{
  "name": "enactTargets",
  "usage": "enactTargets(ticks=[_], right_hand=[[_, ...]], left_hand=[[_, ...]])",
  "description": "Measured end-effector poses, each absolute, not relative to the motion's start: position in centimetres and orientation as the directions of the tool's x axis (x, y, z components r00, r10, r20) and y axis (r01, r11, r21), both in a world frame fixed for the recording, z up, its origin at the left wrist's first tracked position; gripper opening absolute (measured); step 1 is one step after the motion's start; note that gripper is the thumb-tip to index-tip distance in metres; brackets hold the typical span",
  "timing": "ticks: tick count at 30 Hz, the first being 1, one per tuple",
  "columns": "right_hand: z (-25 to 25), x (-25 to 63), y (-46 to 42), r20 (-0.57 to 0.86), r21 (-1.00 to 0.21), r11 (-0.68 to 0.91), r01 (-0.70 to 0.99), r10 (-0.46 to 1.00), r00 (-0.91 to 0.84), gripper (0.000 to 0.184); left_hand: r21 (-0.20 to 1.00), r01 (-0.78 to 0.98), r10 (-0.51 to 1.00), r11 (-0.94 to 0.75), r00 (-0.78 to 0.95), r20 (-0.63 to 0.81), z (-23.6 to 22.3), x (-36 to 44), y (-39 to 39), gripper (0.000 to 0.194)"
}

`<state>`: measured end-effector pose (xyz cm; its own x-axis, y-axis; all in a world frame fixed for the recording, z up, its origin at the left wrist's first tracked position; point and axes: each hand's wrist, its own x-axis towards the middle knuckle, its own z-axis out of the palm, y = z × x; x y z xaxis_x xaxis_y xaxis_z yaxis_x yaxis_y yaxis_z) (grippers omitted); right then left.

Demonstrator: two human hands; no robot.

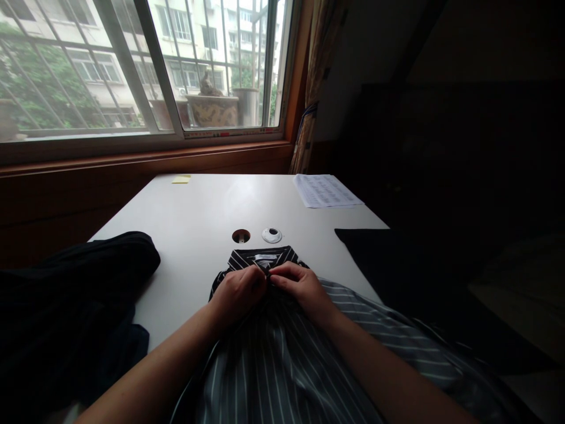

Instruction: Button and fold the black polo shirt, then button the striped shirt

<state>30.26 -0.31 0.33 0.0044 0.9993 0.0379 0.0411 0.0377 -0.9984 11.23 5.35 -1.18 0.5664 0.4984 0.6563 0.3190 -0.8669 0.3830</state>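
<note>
A dark shirt with white stripes (273, 365) lies on the white table, its collar (241, 259) pointing away from me and a pale label inside the neck. My left hand (241, 290) is closed on the shirt's front just below the collar. Beside it, my right hand (302, 285) pinches the cloth at the same spot, thumb and forefinger together. The fingertips of both hands nearly meet at the neck opening. Whether a button sits between them is too small to tell. One striped sleeve spreads to the right under my right forearm.
Dark clothing (128, 259) is heaped on the table's left side. A black cloth (375, 253) hangs over the right edge. Printed sheets (326, 191) and a yellow sticky note (181, 179) lie at the far end. The table (198, 212) has a round hole (241, 236) and a grommet (272, 235).
</note>
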Motion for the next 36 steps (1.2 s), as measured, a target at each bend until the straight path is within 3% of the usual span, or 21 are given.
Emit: enactTargets(ticks=[5, 19, 28, 36], right_hand=[[0.6, 30.1, -0.4, 0.054, -0.998, 0.054, 0.030, 0.999, 0.000, 0.020], [-0.1, 30.0, -0.3, 0.026, -0.999, 0.025, -0.021, 1.000, -0.009, 0.025], [-0.6, 30.0, -0.2, 0.041, -0.999, 0.042, -0.027, 0.999, 0.009, 0.025], [-1.1, 29.9, -0.3, 0.174, -0.976, 0.164, 0.140, 0.983, 0.064, 0.019]], left_hand=[[0.361, 0.269, 0.449, -0.893, 0.583, 0.676, -1.7, 11.2, 5.7, 0.026], [0.411, 0.247, 0.466, -0.878, 0.643, 0.609, -1.0, 11.0, 5.8, 0.009], [0.593, 0.238, 0.609, -0.769, 0.554, 0.567, -0.8, 11.3, 5.7, 0.009], [0.730, 0.163, 0.638, -0.663, 0.634, 0.438, 0.6, 10.8, 5.4, 0.007]])
